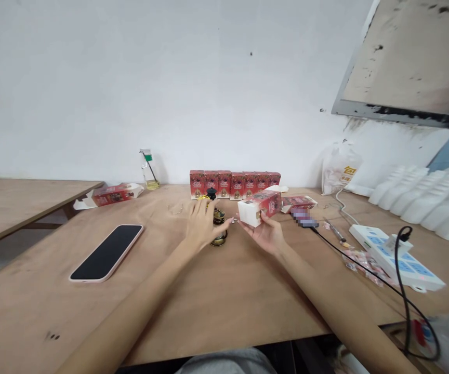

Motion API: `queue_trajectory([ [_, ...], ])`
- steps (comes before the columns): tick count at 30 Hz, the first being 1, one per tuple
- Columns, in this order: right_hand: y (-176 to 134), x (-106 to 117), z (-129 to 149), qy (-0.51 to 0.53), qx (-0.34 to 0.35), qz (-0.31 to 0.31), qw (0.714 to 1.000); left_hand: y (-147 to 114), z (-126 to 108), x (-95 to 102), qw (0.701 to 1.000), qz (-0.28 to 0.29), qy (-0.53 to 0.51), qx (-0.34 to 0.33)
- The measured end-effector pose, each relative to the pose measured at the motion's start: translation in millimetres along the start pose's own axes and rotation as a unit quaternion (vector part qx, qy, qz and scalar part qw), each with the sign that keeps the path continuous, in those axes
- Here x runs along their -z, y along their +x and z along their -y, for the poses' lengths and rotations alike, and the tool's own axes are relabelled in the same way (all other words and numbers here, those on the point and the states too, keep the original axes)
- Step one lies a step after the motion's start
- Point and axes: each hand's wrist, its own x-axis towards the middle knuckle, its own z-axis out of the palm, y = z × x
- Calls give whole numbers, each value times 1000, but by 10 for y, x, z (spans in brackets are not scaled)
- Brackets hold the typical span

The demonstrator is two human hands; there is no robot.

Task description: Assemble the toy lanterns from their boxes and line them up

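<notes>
Boxes (224, 184) in red line up at twelve o'clock, apparently finished; nearer, a dark ornate vessel (219, 215) stands unboxed, suggesting work left. My right hand (266, 235) grips a red-and-white box (265, 205) toward one o'clock; my left hand (199, 223), half-open, curves beside the vessel, hold unclear.
</notes>
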Motion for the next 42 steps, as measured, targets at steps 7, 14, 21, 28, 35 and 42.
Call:
queue_trajectory([
  [7, -42, -62, -31, -103, 5, 61, 993, -109, -257, 41, 984, -59, -66, -154],
  [14, -34, 40, -89, -162, 3, 68, 984, -143, -294, 7, 983, -82, -32, -162],
  [21, 72, 206, -44, -94, 21, -40, 995, -196, -360, 24, 975, -68, -29, -210],
  [28, 35, 187, 27, -73, 19, -26, 997, -181, -355, 95, 970, 0, -32, -239],
  [35, -2, 145, -21, -81, -13, 3, 997, -213, -392, 63, 952, -30, 37, -304],
  [42, 3, 60, -47, -95, 21, -17, 995, -233, -487, 122, 962, -20, 82, -258],
])
